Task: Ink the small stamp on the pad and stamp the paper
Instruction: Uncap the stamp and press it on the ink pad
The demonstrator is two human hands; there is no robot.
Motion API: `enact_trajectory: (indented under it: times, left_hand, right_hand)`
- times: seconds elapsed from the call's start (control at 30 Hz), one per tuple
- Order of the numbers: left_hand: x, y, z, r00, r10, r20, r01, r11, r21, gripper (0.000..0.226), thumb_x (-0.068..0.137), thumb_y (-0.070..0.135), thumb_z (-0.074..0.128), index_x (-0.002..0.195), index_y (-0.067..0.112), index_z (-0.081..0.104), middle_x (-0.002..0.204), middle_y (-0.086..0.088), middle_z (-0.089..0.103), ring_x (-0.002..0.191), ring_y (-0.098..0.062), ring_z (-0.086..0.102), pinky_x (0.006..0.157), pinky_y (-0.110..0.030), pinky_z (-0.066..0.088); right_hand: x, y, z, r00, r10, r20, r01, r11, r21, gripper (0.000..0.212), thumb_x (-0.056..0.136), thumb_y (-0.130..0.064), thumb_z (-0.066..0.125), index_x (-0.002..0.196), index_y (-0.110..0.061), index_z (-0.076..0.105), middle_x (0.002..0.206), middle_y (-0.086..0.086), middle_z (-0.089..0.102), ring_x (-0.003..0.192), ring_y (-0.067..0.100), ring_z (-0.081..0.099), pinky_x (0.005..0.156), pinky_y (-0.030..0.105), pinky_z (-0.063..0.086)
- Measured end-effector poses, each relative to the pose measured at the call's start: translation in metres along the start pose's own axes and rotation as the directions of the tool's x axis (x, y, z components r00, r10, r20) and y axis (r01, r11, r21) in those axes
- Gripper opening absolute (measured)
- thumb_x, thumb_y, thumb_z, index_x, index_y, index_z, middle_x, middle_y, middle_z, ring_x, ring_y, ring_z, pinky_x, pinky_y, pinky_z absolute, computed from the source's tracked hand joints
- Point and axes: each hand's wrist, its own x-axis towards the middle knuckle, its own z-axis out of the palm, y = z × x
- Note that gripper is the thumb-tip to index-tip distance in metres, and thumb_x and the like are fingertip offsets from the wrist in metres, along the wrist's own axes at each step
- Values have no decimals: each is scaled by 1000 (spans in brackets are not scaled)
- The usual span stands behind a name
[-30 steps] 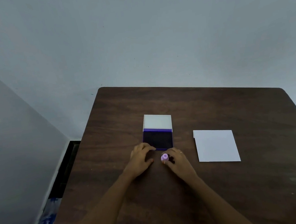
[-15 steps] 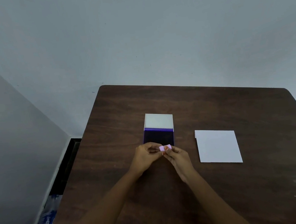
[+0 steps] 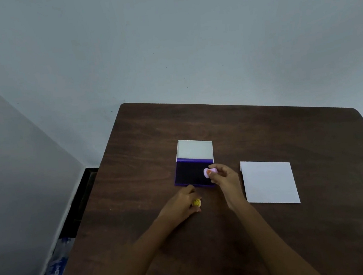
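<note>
The open ink pad [image 3: 191,172] lies mid-table, purple-rimmed with a dark inked face and its white lid [image 3: 194,148] folded back behind it. My right hand [image 3: 224,178] pinches a small pink stamp [image 3: 207,172], tilted sideways over the pad's right part. My left hand [image 3: 180,203] rests on the table just in front of the pad and holds a small yellow cap [image 3: 196,202] with a smiley face. A white sheet of paper [image 3: 270,183] lies flat to the right of my right hand.
The dark wooden table [image 3: 320,234] reaches a pale wall at the back. Its left edge drops to the floor, where a plastic water bottle [image 3: 55,268] lies. Bare tabletop stretches in front of and behind the paper.
The two hands, joined on the stamp before, have parted. The yellow cap came off in my left hand, which dropped toward me. My right hand carried the pink stamp over the pad.
</note>
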Motion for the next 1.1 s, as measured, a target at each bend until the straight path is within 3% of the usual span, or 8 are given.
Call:
enact_trajectory:
  times: [0.13, 0.3, 0.43, 0.53, 0.7, 0.83, 0.93, 1.1]
  left_hand:
    - [0, -5, -9, 986, 21, -166, -20, 1000, 4, 40, 83, 35, 57, 119, 20, 50, 122, -2, 51, 109, -14, 50, 86, -19, 34]
    - [9, -28, -31, 918, -134, -374, 87, 986, -140, 43, 81, 26, 62, 121, 18, 48, 125, -6, 47, 113, -14, 46, 89, -20, 37]
    - [16, -43, -35, 934, -228, -274, 153, 951, -270, 59, 76, 19, 68, 128, 17, 40, 133, -5, 37, 110, -9, 43, 90, -12, 36]
    - [20, -48, -33, 946, -234, -223, 160, 938, -307, 61, 76, 15, 69, 129, 15, 40, 131, -7, 39, 95, -3, 44, 72, 3, 38]
    - [23, -51, -32, 958, -226, -179, 166, 940, -297, 58, 76, 15, 69, 127, 13, 43, 127, -8, 42, 86, -5, 47, 65, -3, 41]
    - [23, -52, -32, 957, -229, -179, 167, 936, -309, 56, 75, 14, 70, 125, 12, 46, 125, -8, 44, 87, -6, 48, 67, -5, 41]
    - [23, -53, -31, 954, -234, -185, 167, 933, -319, 56, 75, 14, 70, 125, 13, 46, 124, -8, 45, 87, -7, 49, 68, -5, 41]
    - [24, -54, -30, 954, -247, -172, 180, 925, -334, 68, 76, 16, 69, 134, 15, 35, 125, -7, 43, 86, -7, 48, 68, -5, 40]
  right_hand:
    - [11, -7, 13, 999, -39, 0, 38, 990, -134, 13, 77, -19, 69, 89, -19, 65, 90, 1, 66, 81, 11, 62, 61, 14, 45]
    - [25, -16, 16, 1000, -12, 22, 15, 987, -157, 23, 82, -17, 63, 103, -9, 65, 95, 9, 70, 76, 12, 67, 75, 24, 53]
    - [33, -17, 10, 1000, 19, 10, -17, 987, -162, 23, 86, -12, 57, 105, -1, 63, 96, 13, 69, 80, 19, 68, 83, 32, 55]
    - [38, -15, 9, 999, 47, 3, -46, 981, -187, 22, 85, -10, 58, 105, 0, 63, 94, 13, 68, 78, 16, 66, 74, 23, 55]
    - [43, -19, 13, 999, 50, 18, -45, 976, -212, 15, 84, -7, 59, 95, 1, 66, 85, 13, 68, 77, 18, 66, 72, 22, 55]
    - [45, -21, 16, 997, 75, 26, -66, 963, -263, 13, 83, -4, 60, 94, -3, 67, 82, 6, 66, 71, 10, 65, 61, 15, 54]
    - [47, -23, 18, 996, 87, 19, -77, 952, -296, 14, 83, -3, 59, 95, 0, 66, 84, 8, 64, 72, 11, 63, 67, 19, 54]
    - [50, -25, 23, 994, 109, 0, -104, 942, -318, 11, 84, -2, 58, 92, 0, 64, 85, 8, 61, 71, 11, 61, 63, 17, 52]
